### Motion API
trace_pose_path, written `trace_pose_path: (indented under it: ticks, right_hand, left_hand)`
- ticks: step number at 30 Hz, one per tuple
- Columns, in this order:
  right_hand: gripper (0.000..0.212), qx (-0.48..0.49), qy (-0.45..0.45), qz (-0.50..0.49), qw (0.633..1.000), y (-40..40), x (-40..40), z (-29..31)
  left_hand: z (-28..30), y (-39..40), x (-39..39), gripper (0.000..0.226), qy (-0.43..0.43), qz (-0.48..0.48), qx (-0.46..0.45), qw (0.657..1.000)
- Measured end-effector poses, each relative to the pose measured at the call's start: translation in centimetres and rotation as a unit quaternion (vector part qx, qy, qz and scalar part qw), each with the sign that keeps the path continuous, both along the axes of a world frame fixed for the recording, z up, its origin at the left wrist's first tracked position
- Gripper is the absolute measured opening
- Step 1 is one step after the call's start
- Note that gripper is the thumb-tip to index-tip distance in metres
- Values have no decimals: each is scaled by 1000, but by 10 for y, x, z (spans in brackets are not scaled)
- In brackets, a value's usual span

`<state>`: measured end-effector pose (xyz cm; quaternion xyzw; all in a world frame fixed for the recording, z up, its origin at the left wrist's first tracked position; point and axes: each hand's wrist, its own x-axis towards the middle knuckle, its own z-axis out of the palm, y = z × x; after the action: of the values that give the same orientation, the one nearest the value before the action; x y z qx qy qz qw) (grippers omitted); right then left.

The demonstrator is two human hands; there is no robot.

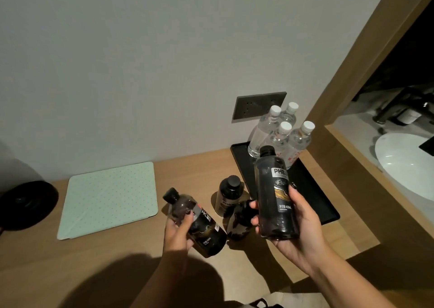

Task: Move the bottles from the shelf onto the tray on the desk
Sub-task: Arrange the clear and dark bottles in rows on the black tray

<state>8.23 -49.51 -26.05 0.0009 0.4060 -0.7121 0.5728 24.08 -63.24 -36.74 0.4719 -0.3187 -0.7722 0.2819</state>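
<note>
Right hand (pixel 298 225) grasps 1 dark bottle (pixel 276 195) upright, above the near-left edge of the black tray (pixel 312 190) on the wooden desk (pixel 117 249). Left hand (pixel 178 232) grasps a 2nd dark bottle (pixel 195 220), tilted with cap to the far left. 2 more dark bottles (pixel 229 195) stand on the desk between the hands, left of the tray; 4 clear bottles (pixel 279 134) stand at the tray's far end.

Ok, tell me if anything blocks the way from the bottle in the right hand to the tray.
Nothing visible does. The right hand holds the dark bottle just over the tray, whose near part is bare; four clear bottles crowd only its far end.
</note>
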Motion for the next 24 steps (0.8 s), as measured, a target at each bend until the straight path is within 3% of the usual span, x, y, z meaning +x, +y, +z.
trace_pose_path:
  ticks: [3, 6, 7, 9, 11, 15, 18, 21, 24]
  right_hand:
    - [92, 3, 12, -26, 1000, 3, -8, -2]
    - [96, 15, 14, -44, 999, 10, -20, 0]
    - [90, 27, 23, -40, 999, 12, -26, 1]
    - [59, 67, 71, -30, 995, 17, -42, 0]
    - [42, 103, 132, -20, 986, 22, -61, -1]
    - [40, 142, 214, 8, 966, 23, -102, -10]
    - [37, 157, 211, 29, 964, 18, -138, -25]
    - [41, 149, 204, 45, 966, 4, -166, -49]
    - [54, 165, 320, 85, 929, -9, -185, -73]
  left_hand:
    - [22, 0, -5, 61, 79, 71, 82, 991]
    - [47, 2, -17, 54, 128, 89, 119, 981]
    - [55, 3, -22, 50, 138, 81, 118, 980]
    - [68, 6, -34, 49, 131, 62, 92, 985]
    - [79, 11, -46, 59, 93, 34, 55, 994]
    - [90, 28, -75, 69, 54, -2, 17, 998]
    - [97, 48, -103, 87, 62, -5, -5, 998]
    - [103, 65, -126, 59, 76, 8, 14, 997]
    - [108, 80, -147, 35, 88, 24, 34, 995]
